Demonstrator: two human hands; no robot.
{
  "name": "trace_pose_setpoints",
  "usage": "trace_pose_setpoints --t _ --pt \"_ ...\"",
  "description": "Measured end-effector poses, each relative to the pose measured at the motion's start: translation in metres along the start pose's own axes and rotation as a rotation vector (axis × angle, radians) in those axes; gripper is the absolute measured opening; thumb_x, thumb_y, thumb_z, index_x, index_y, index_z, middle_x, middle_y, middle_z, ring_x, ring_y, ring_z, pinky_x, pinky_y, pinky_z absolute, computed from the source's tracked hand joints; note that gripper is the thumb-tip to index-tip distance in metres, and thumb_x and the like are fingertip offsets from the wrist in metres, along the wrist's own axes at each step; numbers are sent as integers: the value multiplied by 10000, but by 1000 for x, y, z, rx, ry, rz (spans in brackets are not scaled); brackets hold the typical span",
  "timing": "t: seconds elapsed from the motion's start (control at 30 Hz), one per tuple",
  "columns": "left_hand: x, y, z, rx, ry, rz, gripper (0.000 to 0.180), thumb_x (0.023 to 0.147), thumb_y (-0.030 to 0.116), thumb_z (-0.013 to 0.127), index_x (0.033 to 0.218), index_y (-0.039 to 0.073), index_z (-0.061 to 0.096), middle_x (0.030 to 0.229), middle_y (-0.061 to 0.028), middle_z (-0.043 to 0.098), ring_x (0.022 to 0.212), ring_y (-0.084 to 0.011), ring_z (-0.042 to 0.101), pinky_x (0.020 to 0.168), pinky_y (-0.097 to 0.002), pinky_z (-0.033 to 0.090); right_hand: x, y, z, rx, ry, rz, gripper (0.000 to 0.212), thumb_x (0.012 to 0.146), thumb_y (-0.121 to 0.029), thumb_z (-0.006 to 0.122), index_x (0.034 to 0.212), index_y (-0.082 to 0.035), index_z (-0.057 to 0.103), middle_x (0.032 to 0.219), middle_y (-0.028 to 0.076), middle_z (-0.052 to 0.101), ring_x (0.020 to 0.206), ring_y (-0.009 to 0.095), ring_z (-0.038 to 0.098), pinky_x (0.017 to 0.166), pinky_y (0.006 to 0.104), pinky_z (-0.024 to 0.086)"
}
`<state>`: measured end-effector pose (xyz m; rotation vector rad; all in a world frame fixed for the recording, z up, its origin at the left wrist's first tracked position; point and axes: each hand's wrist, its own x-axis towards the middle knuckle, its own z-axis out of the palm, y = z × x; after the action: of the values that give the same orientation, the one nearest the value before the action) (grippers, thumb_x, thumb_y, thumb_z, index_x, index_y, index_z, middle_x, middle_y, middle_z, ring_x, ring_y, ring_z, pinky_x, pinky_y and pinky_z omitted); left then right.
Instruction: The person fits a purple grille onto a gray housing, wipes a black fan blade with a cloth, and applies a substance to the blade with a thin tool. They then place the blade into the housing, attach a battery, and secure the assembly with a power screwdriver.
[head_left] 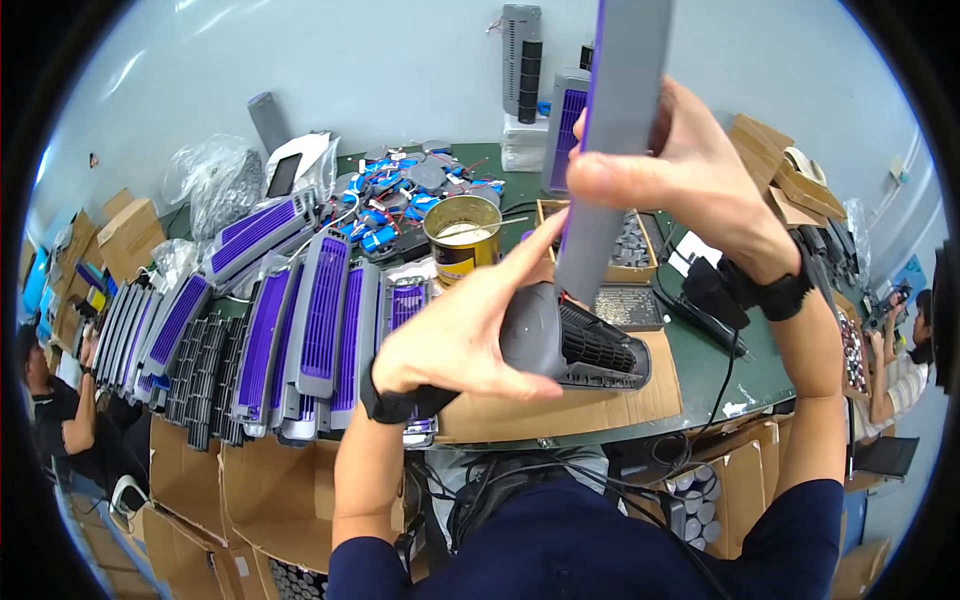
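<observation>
My right hand (700, 185) is closed round a long grey tower-fan cover (628, 110) with a purple edge, holding it raised and nearly upright. The cover's lower end is close to a dark grey tower-fan housing (532, 330); whether they touch is unclear. A black ribbed fan wheel (598, 350) shows inside the housing, which lies over a cardboard sheet (655, 385). My left hand (450, 335) cups the housing's rounded near-left end, thumb and fingers on either side of it. The far fingers are partly hidden. Black bands circle both wrists.
Purple-grilled fan covers (322, 310) and black fan wheels (205, 375) crowd the left. Behind stand a tin can (462, 235) and a heap of blue-wrapped parts (385, 200). A corded electric screwdriver (708, 325) lies right. Cardboard boxes (280, 490) stand below; two people sit at the sides.
</observation>
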<state>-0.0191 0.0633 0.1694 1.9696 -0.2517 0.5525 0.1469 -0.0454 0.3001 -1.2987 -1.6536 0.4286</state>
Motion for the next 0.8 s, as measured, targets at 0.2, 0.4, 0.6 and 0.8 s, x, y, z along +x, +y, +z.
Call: trace_pose_setpoints --t 0.2,0.4,0.6,0.8 --pt "-53 -45 37 167 438 -71 1158 534 157 888 1493 -12 262 1256 -113 528 1199 -195 494 1073 -330 347 23 84 22 122 241 -53 795 691 -510 849 1173 34 529 1051 91 641 970 167 624 875 301 512" --pt "-105 -109 75 -218 584 -341 1223 571 194 890 1528 0 154 1184 -105 535 1126 -204 523 1040 -322 366 33 154 37 165 263 30 394 833 -197 775 1104 -11 557 963 64 660 876 152 642 828 315 527" --pt "-110 -122 78 -29 483 -444 1366 584 230 936 1548 56 -17 1247 -128 512 1184 -248 522 1079 -372 352 33 164 69 -244 410 83 570 789 -152 727 1157 102 374 977 234 614 893 304 642 849 395 506" --pt "-46 -113 75 137 788 -322 1301 638 174 892 1538 54 -41 1432 -179 339 1247 -265 473 1058 -432 404 40 137 91 -254 413 101 627 808 -190 718 1165 105 297 1045 241 541 955 290 594 819 395 506"
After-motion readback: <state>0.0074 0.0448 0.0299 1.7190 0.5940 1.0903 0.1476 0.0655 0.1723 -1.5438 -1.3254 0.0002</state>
